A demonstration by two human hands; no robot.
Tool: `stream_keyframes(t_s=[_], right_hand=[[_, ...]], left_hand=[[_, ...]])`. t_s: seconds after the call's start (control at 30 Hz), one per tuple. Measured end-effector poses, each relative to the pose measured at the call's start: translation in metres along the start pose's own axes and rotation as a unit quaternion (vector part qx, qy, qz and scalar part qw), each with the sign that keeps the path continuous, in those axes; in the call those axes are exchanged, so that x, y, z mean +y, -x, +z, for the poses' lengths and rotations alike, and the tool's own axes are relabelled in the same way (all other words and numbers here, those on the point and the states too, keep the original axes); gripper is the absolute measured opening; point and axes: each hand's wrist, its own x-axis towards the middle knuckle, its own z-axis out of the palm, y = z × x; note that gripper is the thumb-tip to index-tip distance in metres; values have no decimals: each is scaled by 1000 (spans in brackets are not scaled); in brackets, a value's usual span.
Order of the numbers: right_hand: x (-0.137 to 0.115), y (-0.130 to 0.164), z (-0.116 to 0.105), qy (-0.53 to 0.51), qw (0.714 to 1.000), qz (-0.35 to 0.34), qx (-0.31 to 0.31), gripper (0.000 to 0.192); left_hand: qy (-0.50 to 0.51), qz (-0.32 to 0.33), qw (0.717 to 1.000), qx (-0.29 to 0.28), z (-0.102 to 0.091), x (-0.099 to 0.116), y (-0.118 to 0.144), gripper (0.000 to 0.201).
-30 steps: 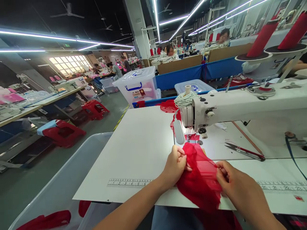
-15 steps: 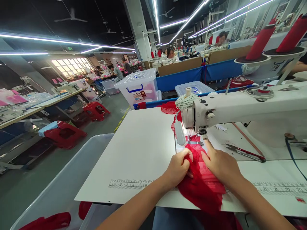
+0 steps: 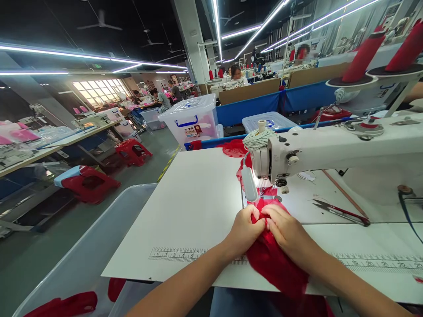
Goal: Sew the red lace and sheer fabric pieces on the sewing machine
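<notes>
Nearest, at the lower left: a translucent grey plastic bin (image 3: 82, 259) beside the table, with scraps of red cloth (image 3: 62, 304) lying in its bottom. Above the near table edge, two bare forearms reaching forward and meeting over a sheer red mesh fabric piece (image 3: 276, 264). Left hand (image 3: 244, 231) curled, fingers pinched shut on the fabric's upper edge. Right hand (image 3: 287, 233) pressed close against it, knuckle to knuckle, fingers likewise clamped on the same bunched edge. Fabric draped from both hands down over the front edge of the white flat sewing table (image 3: 194, 207), top end lying just before the needle area. Printed black ruler scale (image 3: 176, 253) along the table's near margin, left of the hands.

Just beyond the hands: white industrial sewing machine (image 3: 330, 145), its head directly above the fabric's far end, a small white lamp (image 3: 248, 185) hanging at its left side and a wound bundle of pale cord (image 3: 257, 137) on top. Red-handled thread snips (image 3: 342, 211) lying on the table right of the hands, apart from them. More red cloth (image 3: 235, 149) trailing behind the machine head.

Farther back: clear plastic lidded storage box with blue handles (image 3: 191, 116), blue partition panels (image 3: 274, 103), two red thread cones (image 3: 363, 55) on a stand at the right. Red plastic stools (image 3: 89, 182) on the floor at left. Other people (image 3: 235, 72) seated at distant work tables.
</notes>
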Motion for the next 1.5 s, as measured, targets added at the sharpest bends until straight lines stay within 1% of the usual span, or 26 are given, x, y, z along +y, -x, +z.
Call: stream_keyframes(t_s=[0.07, 0.17, 0.23, 0.27, 0.3, 0.33, 0.37, 0.4, 0.43, 0.5, 0.53, 0.6, 0.63, 0.73, 0.77, 0.83, 0.93, 1.03, 1.1, 1.2, 1.33, 1.4, 1.5], right_hand=[[8, 0, -1, 74, 996, -38, 4, 30], [23, -2, -9, 183, 977, -109, -10, 38], [32, -4, -14, 207, 967, -140, -38, 41], [36, -4, -16, 205, 966, -151, -51, 42], [40, -5, -18, 200, 965, -158, -59, 41], [43, -5, -18, 195, 965, -162, -58, 41], [45, -4, -18, 193, 966, -166, -51, 41], [47, -3, -17, 193, 965, -170, -45, 41], [49, -2, -16, 195, 965, -171, -41, 42], [51, 0, -13, 201, 963, -176, -36, 44], [52, 0, -13, 201, 962, -179, -36, 45], [52, 1, -12, 200, 963, -179, -36, 47], [51, 1, -13, 198, 963, -181, -32, 47], [46, 1, -15, 182, 968, -173, -21, 40], [44, 1, -16, 177, 969, -169, -19, 37], [42, 0, -15, 176, 971, -160, -13, 35], [44, 1, -12, 196, 965, -175, 6, 39], [48, 3, -7, 214, 959, -185, 11, 40], [49, 3, -6, 214, 960, -180, 9, 41], [47, 2, -7, 212, 961, -177, 12, 43], [44, 0, -9, 228, 957, -175, 23, 42], [42, -1, -9, 245, 954, -171, 29, 40], [42, -2, -9, 265, 948, -172, 33, 39]], left_hand=[[-56, 14, 998, 8, -9, 1, 0, 19], [-150, 22, 988, 26, -20, 2, -2, 12], [-222, 23, 974, 46, -24, 3, -5, 10], [-269, 36, 960, 65, -24, 2, -8, 16], [-316, 66, 942, 91, -23, 2, -11, 22], [-356, 109, 921, 115, -22, 0, -15, 27], [-384, 160, 900, 130, -20, -1, -19, 29], [-397, 209, 884, 131, -18, -3, -22, 29], [-395, 251, 876, 117, -16, -5, -24, 28], [-391, 316, 863, 58, -12, -10, -26, 30], [-393, 338, 855, 30, -10, -13, -26, 33], [-392, 365, 844, -1, -8, -16, -24, 35], [-387, 364, 847, -8, -7, -17, -22, 34], [-364, 324, 873, -19, -8, -14, -18, 21], [-361, 312, 878, -25, -9, -13, -18, 23], [-366, 303, 879, -31, -10, -11, -17, 33], [-392, 323, 861, -16, -9, -13, -17, 43], [-422, 363, 831, 25, -5, -20, -16, 49], [-436, 369, 819, 47, -2, -23, -14, 51], [-452, 355, 816, 68, 2, -24, -10, 53], [-450, 350, 817, 90, 1, -18, -9, 53], [-443, 350, 820, 89, -1, -15, -10, 50], [-445, 353, 820, 71, -2, -13, -12, 50]])
